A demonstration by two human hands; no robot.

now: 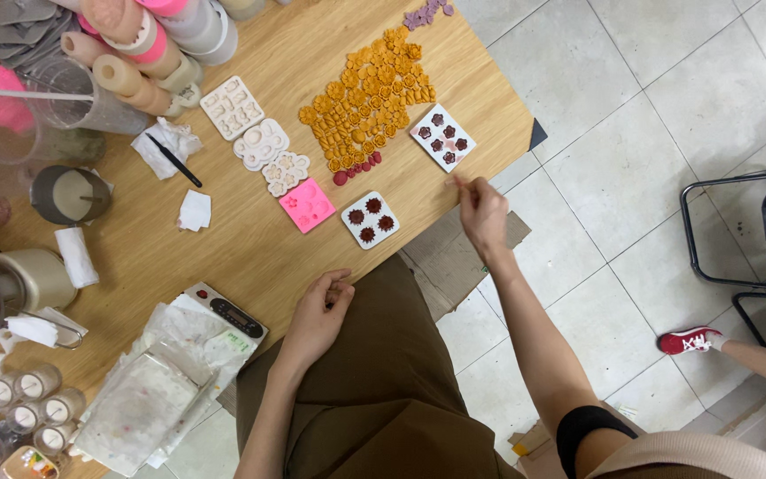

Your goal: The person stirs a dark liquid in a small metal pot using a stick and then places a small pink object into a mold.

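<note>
Left hand (319,315) loosely curled, palm down, right hand (480,213) raised, fingertips pinched, arm extended

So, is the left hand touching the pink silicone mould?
No, the left hand rests at the wooden table's edge, apart from the pink silicone mould.

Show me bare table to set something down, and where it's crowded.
Free: bare wood between the pink mould, the digital scale and the left hand; also between the folded tissue and the scale. Crowded: far edge with the orange pieces, white moulds, rolls and cups; right hand hovers off the corner.
</note>
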